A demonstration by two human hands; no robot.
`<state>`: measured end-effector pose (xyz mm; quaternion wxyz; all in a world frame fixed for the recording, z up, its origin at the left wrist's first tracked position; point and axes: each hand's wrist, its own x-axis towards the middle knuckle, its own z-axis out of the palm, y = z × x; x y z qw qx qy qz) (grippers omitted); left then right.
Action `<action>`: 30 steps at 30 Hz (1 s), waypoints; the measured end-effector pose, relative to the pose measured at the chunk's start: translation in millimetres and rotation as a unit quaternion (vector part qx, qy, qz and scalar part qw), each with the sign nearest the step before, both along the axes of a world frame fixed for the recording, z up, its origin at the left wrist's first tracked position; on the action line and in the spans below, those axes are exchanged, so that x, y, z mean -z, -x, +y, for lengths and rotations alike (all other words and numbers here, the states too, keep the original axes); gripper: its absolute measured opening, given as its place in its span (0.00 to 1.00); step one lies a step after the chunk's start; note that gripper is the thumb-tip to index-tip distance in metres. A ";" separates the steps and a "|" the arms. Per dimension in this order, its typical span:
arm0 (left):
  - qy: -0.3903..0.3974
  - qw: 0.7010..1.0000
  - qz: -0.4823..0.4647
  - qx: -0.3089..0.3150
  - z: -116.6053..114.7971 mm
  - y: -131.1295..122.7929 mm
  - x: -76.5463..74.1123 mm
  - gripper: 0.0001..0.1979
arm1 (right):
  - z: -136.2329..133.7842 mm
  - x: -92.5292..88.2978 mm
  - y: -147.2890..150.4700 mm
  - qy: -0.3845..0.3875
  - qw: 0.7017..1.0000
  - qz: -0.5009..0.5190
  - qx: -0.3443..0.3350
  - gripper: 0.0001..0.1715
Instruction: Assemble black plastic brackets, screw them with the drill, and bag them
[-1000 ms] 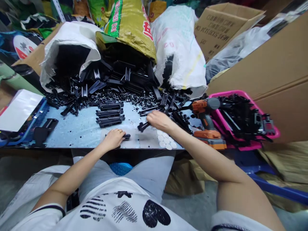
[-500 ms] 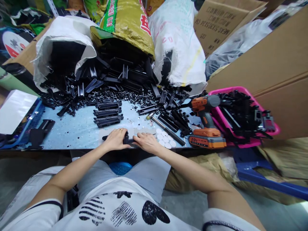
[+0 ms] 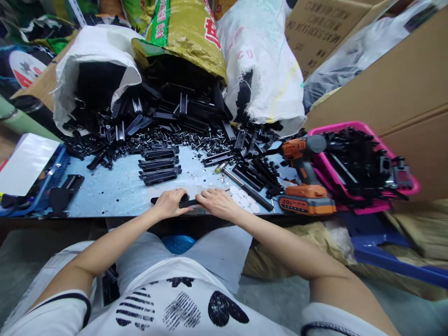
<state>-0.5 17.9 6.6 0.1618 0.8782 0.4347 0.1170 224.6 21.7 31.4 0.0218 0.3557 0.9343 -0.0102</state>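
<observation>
My left hand point(image 3: 171, 201) and my right hand point(image 3: 217, 202) meet at the near edge of the blue table point(image 3: 115, 189). Both close on one long black plastic part point(image 3: 187, 203) that lies flat between them. The left hand covers the part's left end, and the right hand's fingertips pinch its right end. Just behind the hands lie three assembled black parts point(image 3: 159, 164) in a neat stack of rows. White round stickers point(image 3: 243, 198) lie right of my right hand.
An orange cordless drill point(image 3: 304, 173) stands at the table's right edge beside a pink basket point(image 3: 367, 205) full of black parts. Open sacks point(image 3: 94, 51) spill black parts point(image 3: 182, 116) across the back. Cardboard boxes point(image 3: 392, 93) rise at the right. A white pad point(image 3: 24, 161) lies left.
My right hand came back from the pile at the right with a black piece and joined the left hand at the part. In the last half second both hands barely moved.
</observation>
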 end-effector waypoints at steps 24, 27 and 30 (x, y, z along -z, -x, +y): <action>0.033 0.883 -0.360 -0.299 53.4 9.7 -19.2 0.14 | 178.0 25.0 -0.8 0.018 0.938 0.026 0.346 0.13; 0.177 0.716 -0.551 -0.390 20.2 36.6 -8.9 0.18 | 182.3 27.9 12.3 0.024 0.941 0.015 0.337 0.14; 0.237 0.648 -0.595 -0.411 2.3 43.9 -0.2 0.21 | 175.1 25.2 15.9 0.017 0.939 0.029 0.342 0.14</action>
